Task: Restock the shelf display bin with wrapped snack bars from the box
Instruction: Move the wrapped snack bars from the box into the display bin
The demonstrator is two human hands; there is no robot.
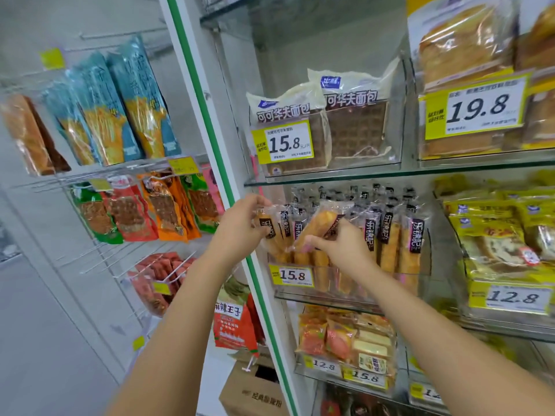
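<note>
A clear display bin (354, 273) on the middle glass shelf holds several upright wrapped snack bars (390, 241), golden with black labels. My right hand (339, 244) grips one wrapped bar (318, 225), tilted diagonally above the bin's left half. My left hand (240, 226) pinches the top of another wrapped bar (267, 225) at the bin's left end. A brown cardboard box (252, 385) stands open on the floor below, beside the shelf post.
A green-and-white shelf post (210, 130) runs diagonally between the hanging snack packets (120, 109) on wire hooks at left and the glass shelves. Cocoa waffle bread (345, 121) sits above the bin, yellow packs (504, 232) to its right, assorted snacks (345, 346) below.
</note>
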